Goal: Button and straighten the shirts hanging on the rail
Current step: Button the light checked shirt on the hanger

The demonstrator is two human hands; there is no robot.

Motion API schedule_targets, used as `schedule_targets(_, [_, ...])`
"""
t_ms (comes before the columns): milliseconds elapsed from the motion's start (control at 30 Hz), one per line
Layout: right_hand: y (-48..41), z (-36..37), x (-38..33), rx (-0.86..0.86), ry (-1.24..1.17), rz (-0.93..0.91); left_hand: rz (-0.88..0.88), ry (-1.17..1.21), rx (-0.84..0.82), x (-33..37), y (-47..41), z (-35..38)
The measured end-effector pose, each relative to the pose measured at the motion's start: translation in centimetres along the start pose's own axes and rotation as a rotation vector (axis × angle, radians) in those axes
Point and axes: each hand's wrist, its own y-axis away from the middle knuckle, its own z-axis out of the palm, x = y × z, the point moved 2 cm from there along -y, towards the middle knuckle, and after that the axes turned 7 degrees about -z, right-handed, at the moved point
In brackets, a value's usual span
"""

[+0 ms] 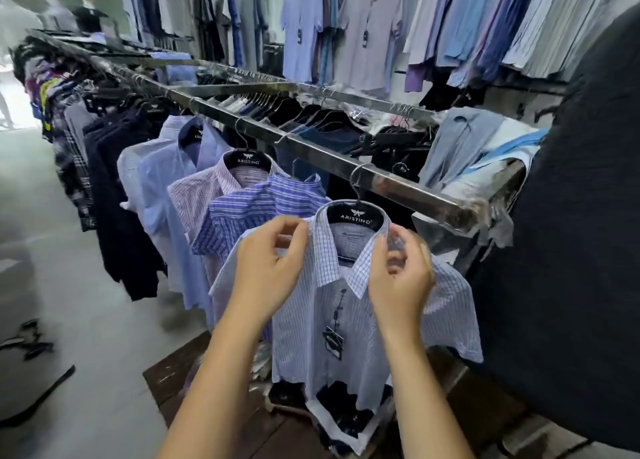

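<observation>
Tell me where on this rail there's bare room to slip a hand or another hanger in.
Bare rail runs between the hook of the checked shirt and the rail's near end. Smaller gaps separate the hooks of the striped shirts behind it. Farther along, the dark garments hang packed tight.

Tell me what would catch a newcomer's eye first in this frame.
At centre, the left hand and right hand pinch either side of the collar of a checked shirt on a black hanger. Behind, a long metal rail crowded with shirts runs away to the upper left.
</observation>
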Motion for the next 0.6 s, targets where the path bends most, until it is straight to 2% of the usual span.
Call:
schedule_targets(133, [-1.7,0.9,0.9,0.033,0.085,-0.001,0.001,-0.010,-0.004,-0.9,-3.1,1.5])
schedule_targets(200, [-2.6,1.0,1.5,0.031,0.134,0.075,0.033,-0.028,-0.035,-1.6,-4.6,2.5])
schedule_targets(333, [-3.5,1.4,1.8,0.051,0.169,0.161,0.067,-0.011,-0.169,-2.4,-7.4,3.9])
schedule_targets(600, [-2.9,3.2,-0.4,0.230,0.320,0.170,0.208,-0.047,-0.405,-3.5,-11.9,4.0])
